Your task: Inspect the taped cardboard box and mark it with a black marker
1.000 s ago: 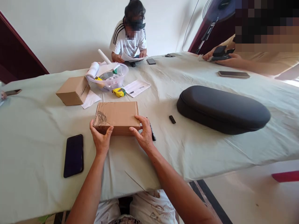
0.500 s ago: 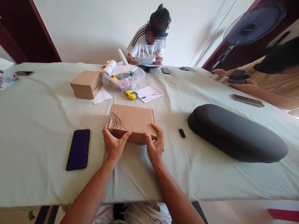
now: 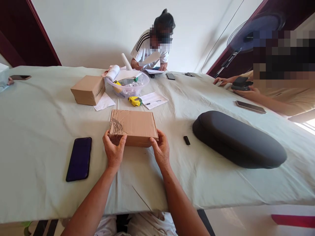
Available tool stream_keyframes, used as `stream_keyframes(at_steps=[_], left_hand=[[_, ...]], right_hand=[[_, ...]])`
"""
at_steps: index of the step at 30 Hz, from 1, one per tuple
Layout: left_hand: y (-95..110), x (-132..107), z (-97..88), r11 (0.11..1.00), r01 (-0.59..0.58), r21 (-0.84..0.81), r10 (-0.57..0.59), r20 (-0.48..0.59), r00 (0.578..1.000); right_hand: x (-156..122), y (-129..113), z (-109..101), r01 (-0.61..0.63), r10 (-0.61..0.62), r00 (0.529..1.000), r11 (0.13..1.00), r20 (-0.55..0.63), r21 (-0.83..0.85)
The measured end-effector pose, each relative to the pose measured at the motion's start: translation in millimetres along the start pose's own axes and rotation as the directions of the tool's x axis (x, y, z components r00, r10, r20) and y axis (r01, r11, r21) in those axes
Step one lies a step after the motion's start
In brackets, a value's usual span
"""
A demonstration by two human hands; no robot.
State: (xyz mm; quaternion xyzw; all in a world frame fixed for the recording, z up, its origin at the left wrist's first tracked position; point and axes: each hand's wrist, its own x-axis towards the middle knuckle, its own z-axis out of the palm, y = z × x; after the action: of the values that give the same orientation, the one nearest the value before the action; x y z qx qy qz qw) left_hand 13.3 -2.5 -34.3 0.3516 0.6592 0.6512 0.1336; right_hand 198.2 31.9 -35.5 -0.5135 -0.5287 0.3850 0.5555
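Note:
A flat brown cardboard box (image 3: 134,126) with a dark scribble on its left corner lies on the pale green tablecloth (image 3: 44,131) in front of me. My left hand (image 3: 114,149) grips the box's near left corner, thumb on the front face. My right hand (image 3: 160,149) holds the near right corner, fingers curled against the side. Both hands are closed on the box.
A dark phone (image 3: 79,158) lies left of my hands. A long black case (image 3: 237,139) and a small black object (image 3: 186,140) sit to the right. Farther off are a second cardboard box (image 3: 88,89), a clear bowl (image 3: 128,86), a yellow tape measure (image 3: 135,101) and papers. Two other people sit at the far side and right.
My right hand slid from the box's top right edge to its near right corner. The box stays on the table; the view shifted with my head.

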Motion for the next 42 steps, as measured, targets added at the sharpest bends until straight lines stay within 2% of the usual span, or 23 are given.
stream_keyframes(at_steps=[5, 9, 11, 13, 16, 18, 20, 22, 27, 30, 38, 42], left_hand=[[0, 4, -2.2, 1.000, 0.010, -0.011, -0.009, 0.029, 1.000], [-1, 9, -3.8, 0.998, 0.026, -0.052, -0.022, 0.061, 0.998], [-2, 12, -4.6, 0.998, 0.024, -0.061, -0.020, 0.057, 0.998], [-2, 14, -5.7, 0.997, 0.003, -0.082, 0.000, 0.040, 0.999], [-1, 17, -7.7, 0.989, -0.053, -0.136, 0.054, 0.003, 0.999], [1, 18, -8.9, 0.983, -0.098, -0.156, 0.096, -0.024, 0.995], [2, 18, -9.8, 0.978, -0.142, -0.152, 0.138, -0.040, 0.990], [4, 17, -10.6, 0.973, -0.180, -0.147, 0.176, -0.036, 0.984], [5, 16, -13.1, 0.945, -0.250, -0.211, 0.268, 0.062, 0.961], [4, 17, -14.5, 0.946, -0.267, -0.183, 0.282, 0.061, 0.958], [8, 12, -14.8, 0.951, -0.288, -0.116, 0.294, 0.040, 0.955], [9, 6, -15.1, 0.941, -0.329, -0.079, 0.333, 0.047, 0.942]], right_hand=[[0, -8, -3, -0.052, 0.071, 0.992, 0.981, 0.100, -0.188], [0, -1, -4, -0.061, 0.107, 0.990, 0.913, 0.092, -0.403], [0, 2, -4, -0.040, 0.095, 0.990, 0.898, 0.103, -0.439], [0, 1, -3, 0.004, 0.034, 0.994, 0.937, 0.103, -0.351], [0, -3, -3, 0.079, -0.080, 0.997, 0.987, -0.005, -0.138], [-1, -6, -4, 0.134, -0.138, 0.986, 0.990, -0.090, -0.050], [-2, -7, -5, 0.196, -0.196, 0.973, 0.981, -0.125, -0.013], [-4, -8, -6, 0.270, -0.268, 0.957, 0.963, -0.114, -0.005], [-6, -11, -9, 0.467, -0.467, 0.884, 0.884, -0.003, 0.008], [-6, -14, -9, 0.451, -0.451, 0.892, 0.892, 0.014, 0.014], [-8, -13, -5, 0.330, -0.330, 0.943, 0.944, -0.046, 0.000], [-12, -11, -4, 0.357, -0.364, 0.916, 0.931, -0.167, -0.072]])
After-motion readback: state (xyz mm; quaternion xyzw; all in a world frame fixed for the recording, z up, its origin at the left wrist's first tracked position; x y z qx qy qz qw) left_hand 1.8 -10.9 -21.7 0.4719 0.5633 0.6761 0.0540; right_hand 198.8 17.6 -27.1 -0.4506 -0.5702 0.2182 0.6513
